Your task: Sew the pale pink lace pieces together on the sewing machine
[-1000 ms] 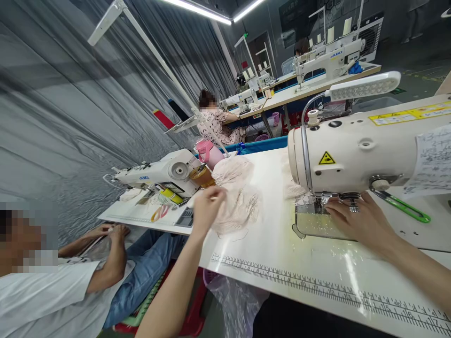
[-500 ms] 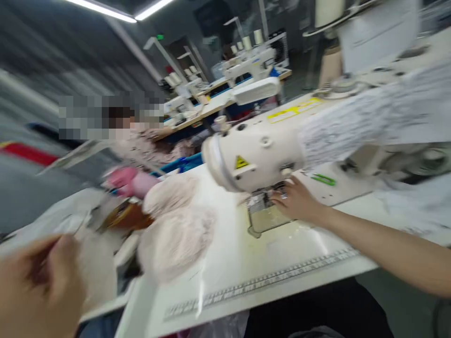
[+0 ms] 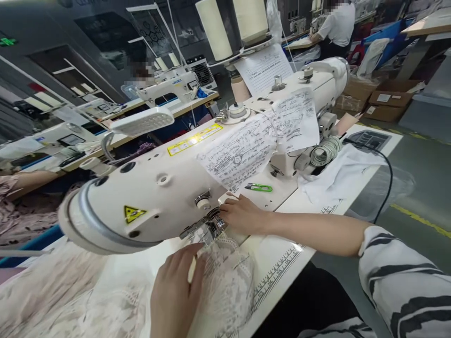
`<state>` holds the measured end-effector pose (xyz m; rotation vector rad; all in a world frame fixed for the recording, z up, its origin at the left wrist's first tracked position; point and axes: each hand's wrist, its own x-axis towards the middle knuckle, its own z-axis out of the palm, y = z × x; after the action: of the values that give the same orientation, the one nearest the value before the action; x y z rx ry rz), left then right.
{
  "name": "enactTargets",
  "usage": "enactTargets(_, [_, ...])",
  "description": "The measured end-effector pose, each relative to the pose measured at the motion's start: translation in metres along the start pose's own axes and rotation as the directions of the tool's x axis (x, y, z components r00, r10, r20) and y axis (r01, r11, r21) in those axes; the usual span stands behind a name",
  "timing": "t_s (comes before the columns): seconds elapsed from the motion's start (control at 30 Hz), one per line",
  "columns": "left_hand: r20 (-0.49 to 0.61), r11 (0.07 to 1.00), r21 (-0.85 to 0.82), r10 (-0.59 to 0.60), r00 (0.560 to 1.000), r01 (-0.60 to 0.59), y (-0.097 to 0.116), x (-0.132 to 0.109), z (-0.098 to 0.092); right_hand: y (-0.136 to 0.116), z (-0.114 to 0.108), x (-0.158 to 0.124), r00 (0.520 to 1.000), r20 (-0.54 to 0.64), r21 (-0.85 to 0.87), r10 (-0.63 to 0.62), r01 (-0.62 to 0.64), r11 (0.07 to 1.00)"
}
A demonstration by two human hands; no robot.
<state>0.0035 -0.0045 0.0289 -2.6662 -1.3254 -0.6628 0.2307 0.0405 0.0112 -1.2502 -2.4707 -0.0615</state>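
Observation:
A cream sewing machine (image 3: pixel 148 197) lies across the white table (image 3: pixel 282 249). A pale lace piece (image 3: pixel 229 277) sits under its presser foot (image 3: pixel 206 227). My left hand (image 3: pixel 176 291) rests on the lace in front of the foot, fingers together and pressing it down. My right hand (image 3: pixel 243 215) reaches in behind the foot, its fingertips against the needle area and the lace edge; they are partly hidden by the machine. More pale lace (image 3: pixel 52 291) is heaped at the left.
Handwritten paper sheets (image 3: pixel 257 141) hang over the machine arm. Green snips (image 3: pixel 259 188) lie on the machine bed, a coiled cord (image 3: pixel 322 150) and white cloth (image 3: pixel 338 176) to the right. Thread cones (image 3: pixel 232 23) stand behind. Other sewing stations and people are beyond.
The camera swung right and closer to the machine. My left hand came from the lace heap at the left to the lace under the presser foot. My right hand stayed at the foot.

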Motion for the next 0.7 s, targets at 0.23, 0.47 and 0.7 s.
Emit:
enactTargets(0.23, [0.130, 0.944, 0.109, 0.298, 0.946, -0.312, 0.044, -0.016, 0.008, -0.001, 0.006, -0.003, 0.999, -0.044, 0.031, -0.011, 0.012, 0.999])
enactTargets(0.47, [0.240, 0.991, 0.077, 0.092, 0.966, -0.113, 0.030, -0.018, 0.002, -0.010, 0.011, -0.009, 0.955, -0.269, 0.027, -0.123, 0.135, 0.990])
enactTargets(0.7, [0.223, 0.993, 0.007, 0.112, 0.968, -0.116, 0.032, -0.010, 0.002, -0.014, 0.009, -0.014, 0.958, -0.231, -0.167, -0.169, 0.132, 0.977])
